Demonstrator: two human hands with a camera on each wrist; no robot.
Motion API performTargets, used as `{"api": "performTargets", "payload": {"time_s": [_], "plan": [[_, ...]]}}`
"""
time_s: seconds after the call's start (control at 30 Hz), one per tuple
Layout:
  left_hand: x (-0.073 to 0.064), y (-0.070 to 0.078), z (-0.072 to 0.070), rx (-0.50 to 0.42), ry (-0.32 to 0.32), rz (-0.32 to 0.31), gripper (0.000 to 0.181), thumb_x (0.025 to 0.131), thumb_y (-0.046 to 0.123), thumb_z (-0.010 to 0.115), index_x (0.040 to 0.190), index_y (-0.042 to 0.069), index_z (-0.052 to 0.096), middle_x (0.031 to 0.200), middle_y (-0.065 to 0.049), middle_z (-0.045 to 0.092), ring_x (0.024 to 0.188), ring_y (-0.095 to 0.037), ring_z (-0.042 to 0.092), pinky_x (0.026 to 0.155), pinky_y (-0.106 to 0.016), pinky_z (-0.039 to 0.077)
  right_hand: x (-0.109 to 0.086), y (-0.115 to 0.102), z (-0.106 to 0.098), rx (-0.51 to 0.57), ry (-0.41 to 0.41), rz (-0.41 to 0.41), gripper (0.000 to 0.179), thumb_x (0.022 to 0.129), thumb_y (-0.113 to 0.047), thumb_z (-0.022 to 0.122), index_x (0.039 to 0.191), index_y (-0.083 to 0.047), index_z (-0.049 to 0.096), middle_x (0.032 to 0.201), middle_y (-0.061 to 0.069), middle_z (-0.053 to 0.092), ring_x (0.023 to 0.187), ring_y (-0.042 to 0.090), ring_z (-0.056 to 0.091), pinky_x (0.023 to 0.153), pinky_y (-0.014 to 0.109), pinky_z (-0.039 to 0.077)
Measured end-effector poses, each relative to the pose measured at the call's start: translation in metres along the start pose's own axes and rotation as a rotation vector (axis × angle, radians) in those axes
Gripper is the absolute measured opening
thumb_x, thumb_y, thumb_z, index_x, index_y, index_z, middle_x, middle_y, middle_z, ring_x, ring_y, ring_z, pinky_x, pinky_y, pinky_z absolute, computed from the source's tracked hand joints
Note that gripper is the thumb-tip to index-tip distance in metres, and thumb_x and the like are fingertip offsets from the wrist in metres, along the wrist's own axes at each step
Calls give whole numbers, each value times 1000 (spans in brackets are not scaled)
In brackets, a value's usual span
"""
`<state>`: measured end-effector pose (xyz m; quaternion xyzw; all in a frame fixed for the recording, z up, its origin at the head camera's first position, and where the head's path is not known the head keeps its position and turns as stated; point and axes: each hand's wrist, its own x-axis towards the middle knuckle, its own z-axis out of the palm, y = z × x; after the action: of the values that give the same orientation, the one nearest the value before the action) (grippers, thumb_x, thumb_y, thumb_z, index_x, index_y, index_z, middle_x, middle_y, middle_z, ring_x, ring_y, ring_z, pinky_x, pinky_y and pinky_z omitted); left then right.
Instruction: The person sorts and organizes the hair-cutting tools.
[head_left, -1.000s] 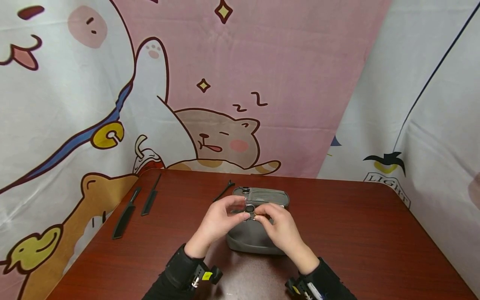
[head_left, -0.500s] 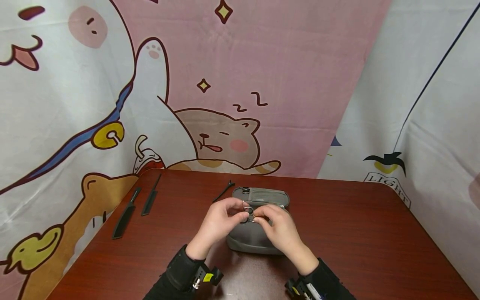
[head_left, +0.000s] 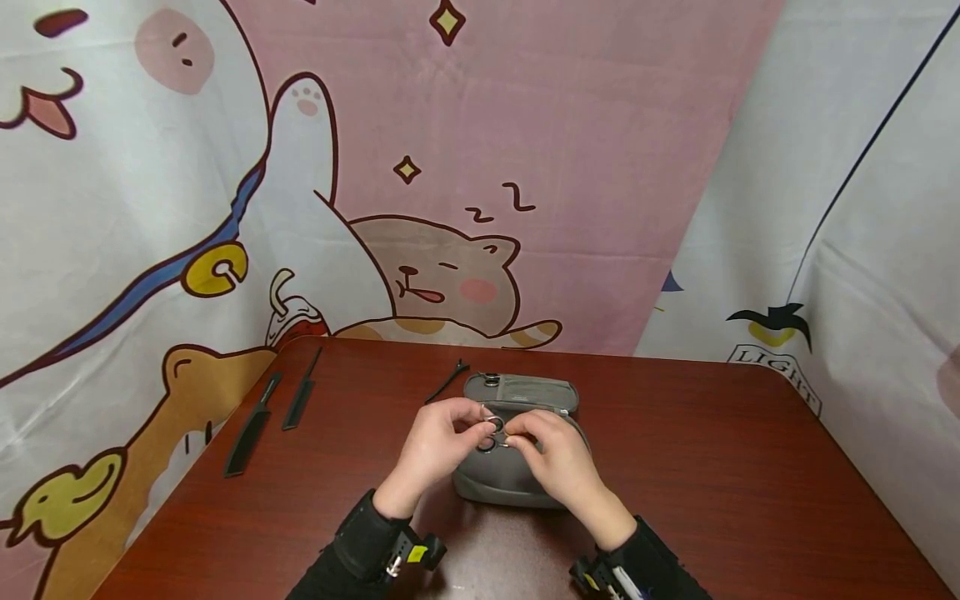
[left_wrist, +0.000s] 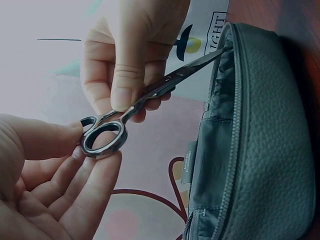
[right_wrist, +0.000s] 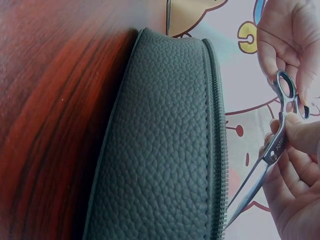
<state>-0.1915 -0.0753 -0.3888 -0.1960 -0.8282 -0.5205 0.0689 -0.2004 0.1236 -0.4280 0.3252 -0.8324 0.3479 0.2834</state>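
A pair of metal scissors is held by both hands above a grey-green zippered case, whose lid is folded back. My left hand pinches one finger ring between thumb and fingers. Along the shanks near the pivot, my right hand grips the scissors, thumb on top. In the left wrist view the blades look closed, and their tips reach the open mouth of the case. Dark lining and a small label show inside. From the right wrist, the pebbled outer wall and zipper teeth are visible.
Two long black comb-like tools lie at the left of the reddish-brown table. A thin black item lies behind the case at its left. A cartoon-printed cloth hangs behind the table.
The scissors' rings have tilted and shifted slightly left and downward between the fingers. Both hands keep their hold and have barely moved; the case stays in place.
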Motion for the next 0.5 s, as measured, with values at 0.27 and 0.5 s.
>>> {"api": "performTargets", "payload": {"time_s": [0.27,0.5], "plan": [[0,-1,2,26,31,22,4,88,8,75,93,9,74,82,1,71,67,-11,69,55,-25,52,1,1,-1,2,-10,-3,22,77,0,82,92,-13,72,89,-6,67,82,10,63,71,31,53],[1,-4,1,-3,35,-2,5,89,9,74,94,8,74,81,0,72,70,-17,71,56,-25,53,3,1,-9,74,-123,89,24,83,-9,80,105,-13,72,99,-4,69,89,12,65,75,33,55]]}}
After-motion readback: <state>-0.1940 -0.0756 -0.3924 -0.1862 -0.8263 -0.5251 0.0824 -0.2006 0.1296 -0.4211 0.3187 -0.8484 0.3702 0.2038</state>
